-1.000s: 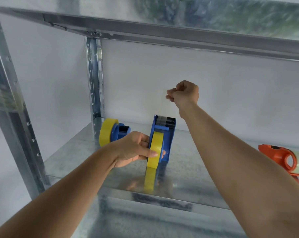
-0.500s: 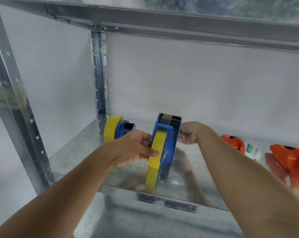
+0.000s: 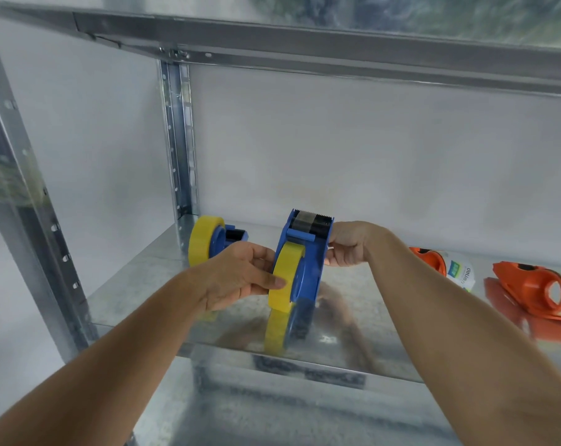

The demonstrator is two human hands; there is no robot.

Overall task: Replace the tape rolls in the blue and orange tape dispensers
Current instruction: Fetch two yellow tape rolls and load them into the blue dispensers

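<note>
Right hand (image 3: 345, 244), raised and clenched a second ago, now gripping blue dispenser (image 3: 308, 252) opposite left hand (image 3: 240, 278) pinching yellow roll (image 3: 284, 278), steadying for roll removal.

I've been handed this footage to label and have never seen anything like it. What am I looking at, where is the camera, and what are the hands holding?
There is no machine here: these are a person's two bare arms, filmed by a wide-angle camera worn on the head, looking forward and down. That is why the arms come in from the bottom corners.

The surface is a shiny metal shelf in a rack. The left hand grips the yellow tape roll mounted on an upright blue dispenser. The right hand holds that dispenser's far side, near the top.

Behind, at left, stands a second blue dispenser with its own yellow roll. At right lie two orange dispensers, untouched, each apparently carrying a pale roll.
</note>
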